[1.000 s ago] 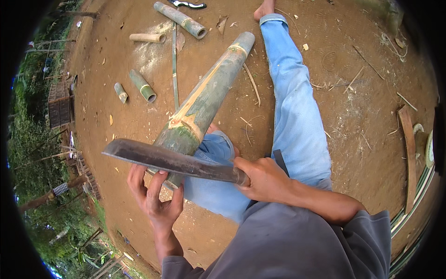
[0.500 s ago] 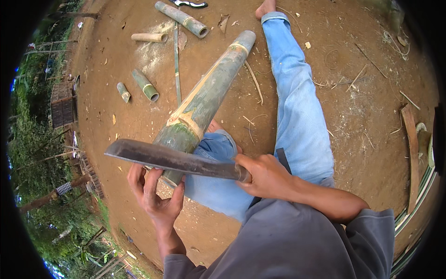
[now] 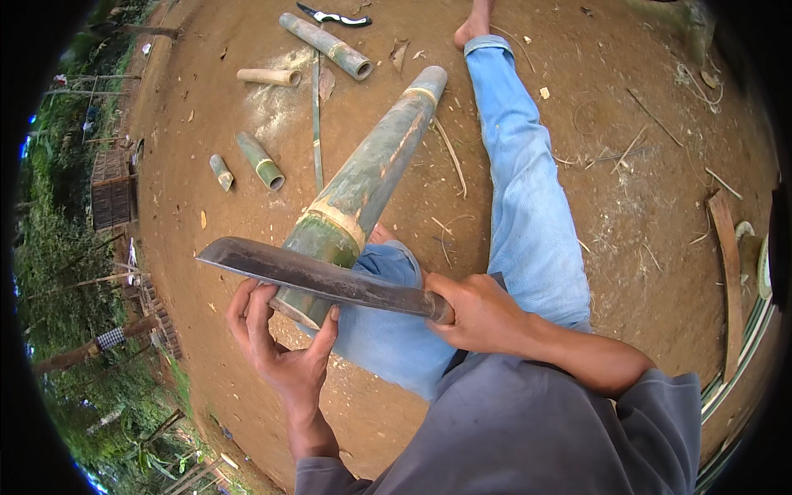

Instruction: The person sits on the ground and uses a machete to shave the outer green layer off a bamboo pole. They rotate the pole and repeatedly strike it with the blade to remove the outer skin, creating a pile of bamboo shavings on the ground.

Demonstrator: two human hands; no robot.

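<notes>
A thick green bamboo pole [image 3: 373, 175] slants away from me, its near end over my bent left leg. My left hand [image 3: 285, 359] grips that near end, with the thumb on the right side and the fingers on the left. My right hand [image 3: 480, 315] is closed round the handle of a machete [image 3: 330, 282]. Its broad dark blade lies crosswise over the pole, just above my left fingers; whether it touches the bamboo I cannot tell. A pale ring of scraped skin circles the pole at its near joint, partly above the blade.
Cut bamboo pieces [image 3: 260, 161] lie on the dirt ahead and left, with a thin strip [image 3: 317, 124] beside them. A folding saw [image 3: 334, 16] rests at the far edge. My right leg [image 3: 528, 190] stretches forward. On the right are a wooden plank [image 3: 726, 280] and long bamboo strips.
The pole has been turned about its length: the long pale peeled streak has rolled mostly out of sight, and greener skin faces up. My left fingers have shifted on the end. The machete has barely moved.
</notes>
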